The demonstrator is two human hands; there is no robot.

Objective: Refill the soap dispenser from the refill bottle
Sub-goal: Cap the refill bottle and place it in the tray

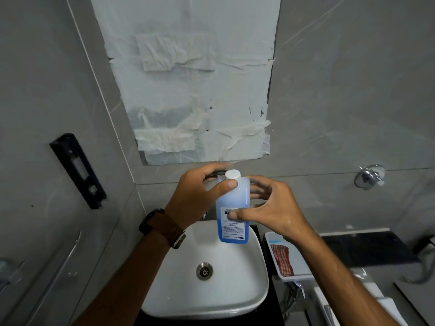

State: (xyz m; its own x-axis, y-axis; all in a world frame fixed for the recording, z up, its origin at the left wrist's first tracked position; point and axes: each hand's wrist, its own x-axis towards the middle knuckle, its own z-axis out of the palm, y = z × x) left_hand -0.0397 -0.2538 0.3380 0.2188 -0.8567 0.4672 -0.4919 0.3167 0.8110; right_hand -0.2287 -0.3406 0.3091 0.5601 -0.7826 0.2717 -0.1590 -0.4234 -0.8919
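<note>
The refill bottle [231, 198] is clear plastic with blue liquid, a white label and a white cap, held upright above the far rim of the white sink [247, 278]. My left hand [195, 196] grips its shoulder, thumb just under the cap. My right hand [270, 208] is at the bottle's right side, thumb on the label, fingers spread and blurred. A black wall-mounted holder [78, 170] hangs on the left wall; I cannot tell whether it is the soap dispenser.
A paper-covered mirror [195, 78] fills the wall ahead. A white tray [270, 241] with a red checked cloth [281, 260] sits right of the sink on a dark counter. A chrome wall valve [369, 176] is at the right, a grab rail [58, 274] at the left.
</note>
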